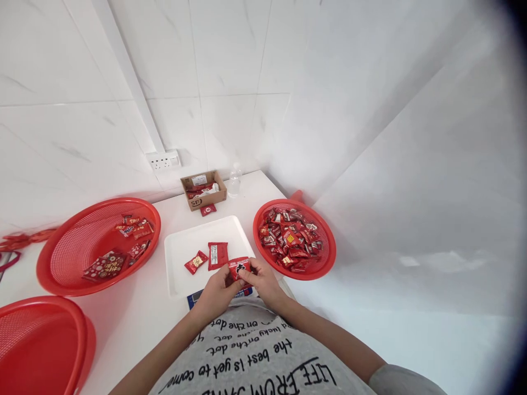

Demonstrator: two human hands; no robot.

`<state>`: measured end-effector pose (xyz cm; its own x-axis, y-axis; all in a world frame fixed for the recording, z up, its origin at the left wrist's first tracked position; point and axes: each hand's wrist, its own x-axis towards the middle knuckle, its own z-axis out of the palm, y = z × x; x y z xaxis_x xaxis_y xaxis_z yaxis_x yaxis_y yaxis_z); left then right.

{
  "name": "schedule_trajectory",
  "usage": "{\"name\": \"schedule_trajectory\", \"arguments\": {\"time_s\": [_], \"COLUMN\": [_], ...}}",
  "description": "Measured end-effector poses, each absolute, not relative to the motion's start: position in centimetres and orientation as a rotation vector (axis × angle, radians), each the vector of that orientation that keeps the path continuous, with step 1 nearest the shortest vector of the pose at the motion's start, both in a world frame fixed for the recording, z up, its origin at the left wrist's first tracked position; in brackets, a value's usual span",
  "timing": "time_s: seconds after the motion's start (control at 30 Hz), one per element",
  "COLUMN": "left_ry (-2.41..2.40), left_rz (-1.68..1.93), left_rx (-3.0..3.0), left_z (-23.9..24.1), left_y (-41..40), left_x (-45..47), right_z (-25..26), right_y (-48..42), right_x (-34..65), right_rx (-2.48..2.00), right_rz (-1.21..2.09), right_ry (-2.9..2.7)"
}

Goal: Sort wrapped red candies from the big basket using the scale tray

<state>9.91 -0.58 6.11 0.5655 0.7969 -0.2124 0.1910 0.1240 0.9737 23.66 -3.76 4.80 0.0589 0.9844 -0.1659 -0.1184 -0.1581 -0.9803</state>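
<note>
Between my two hands, close to my body, is a red snack packet [239,266] with a dark figure printed on it. My left hand [220,288] pinches its left side, and my right hand [265,282] grips the right side with the thumb across the front. Just beyond my hands a white tray [177,241] rests on a blue scale [195,299], which is partly hidden. Lying in the tray are a larger red packet [218,256] with a white label and a small red-and-gold packet [196,262].
On the right stands a red basket [329,247] full of small red packets. A wider red basket [57,258] at left holds several packets; another red basket [82,340] sits nearer. Behind are a cardboard box [209,200], a red packet [208,209] and a clear bottle [234,184].
</note>
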Motion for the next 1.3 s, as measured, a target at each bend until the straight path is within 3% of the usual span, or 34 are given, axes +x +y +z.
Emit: {"name": "schedule_trajectory", "arguments": {"time_s": [0.37, 0.97, 1.3], "left_ry": [0.717, 0.775, 0.882], "left_rz": [0.289, 0.293, 0.398], "left_rx": [1.441, 1.621, 1.635], "left_z": [7.6, 7.0, 7.9], "left_y": [-0.6, -0.6, -1.2], "left_x": [9.3, 8.3, 8.5], "right_z": [5.7, 5.9, 6.3], "right_y": [-3.9, -3.9, -4.0], "right_x": [24.8, 22.7, 22.2], "right_rx": [-1.553, -1.514, -1.61], "right_rz": [1.132, 1.191, 0.886], "right_ry": [-1.439, -1.359, -1.506]}}
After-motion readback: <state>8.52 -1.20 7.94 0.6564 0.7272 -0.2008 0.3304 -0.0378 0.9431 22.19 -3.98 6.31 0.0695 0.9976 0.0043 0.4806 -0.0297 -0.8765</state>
